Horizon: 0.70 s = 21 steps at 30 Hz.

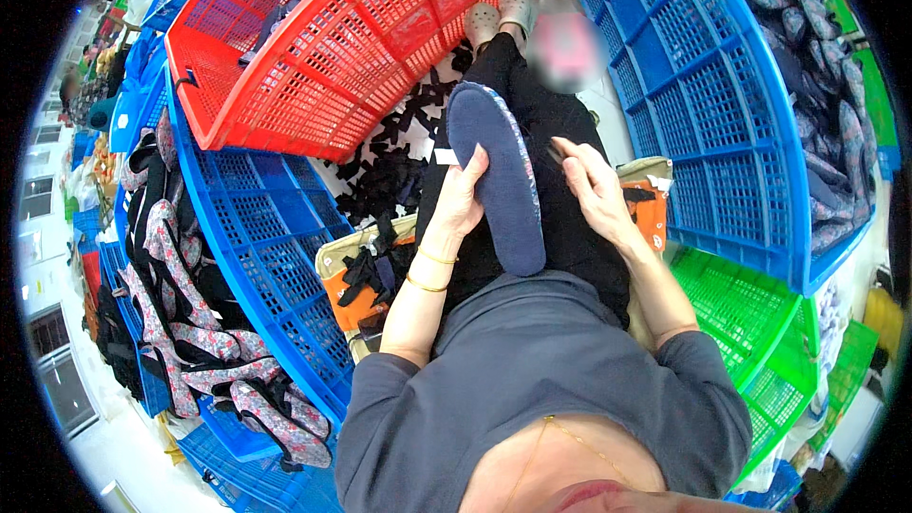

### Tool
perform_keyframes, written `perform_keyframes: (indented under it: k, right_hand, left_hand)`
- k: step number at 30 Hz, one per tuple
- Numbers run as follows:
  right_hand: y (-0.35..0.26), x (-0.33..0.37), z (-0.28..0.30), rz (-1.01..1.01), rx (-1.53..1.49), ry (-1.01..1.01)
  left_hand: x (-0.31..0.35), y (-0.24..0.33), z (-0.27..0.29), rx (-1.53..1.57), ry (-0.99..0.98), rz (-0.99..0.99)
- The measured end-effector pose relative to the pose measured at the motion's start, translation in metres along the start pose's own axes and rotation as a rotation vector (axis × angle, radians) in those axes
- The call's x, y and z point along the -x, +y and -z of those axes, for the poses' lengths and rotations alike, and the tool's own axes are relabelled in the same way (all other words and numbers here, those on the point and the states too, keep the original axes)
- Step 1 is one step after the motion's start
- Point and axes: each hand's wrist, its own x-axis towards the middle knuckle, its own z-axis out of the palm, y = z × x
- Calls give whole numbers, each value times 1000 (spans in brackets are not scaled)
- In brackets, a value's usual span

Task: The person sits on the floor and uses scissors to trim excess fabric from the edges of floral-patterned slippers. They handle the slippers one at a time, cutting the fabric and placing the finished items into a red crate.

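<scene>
Floral fabric pieces [214,347]: heaped at my far left.
Red basket [313,71]: ahead, left of my legs.
Left hand [460,198]: grasping the sole's left edge, thumb on top.
Dark blue sole [505,185]: above my black trousers [568,122], between my hands.
Right hand [596,188]: fingers bent, near the sole; I can't tell whether they grip anything.
Blue basket [714,123]: beyond, tilted.

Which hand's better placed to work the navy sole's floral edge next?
Likely the right hand: it's apart from the navy sole, facing its floral edge, and holds a small dark item, too small to identify. The left hand is occupied gripping the sole's other side.
</scene>
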Motion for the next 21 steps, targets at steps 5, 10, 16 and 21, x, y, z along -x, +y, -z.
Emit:
perform_keyframes:
  k: [5,10,16,21]
  right_hand:
    - [-19,-1,-27,-169,-325,-31]
    - [-25,-14,-44,-132,-265,55]
    - [-22,-27,-43,105,-142,128]
    - [-11,-28,-37,60,-195,147]
  left_hand:
    - [2,-4,7,96,-79,14]
    - [2,-10,10,186,-106,72]
    - [3,-16,12,214,-150,129]
    - [2,-13,11,173,-153,130]
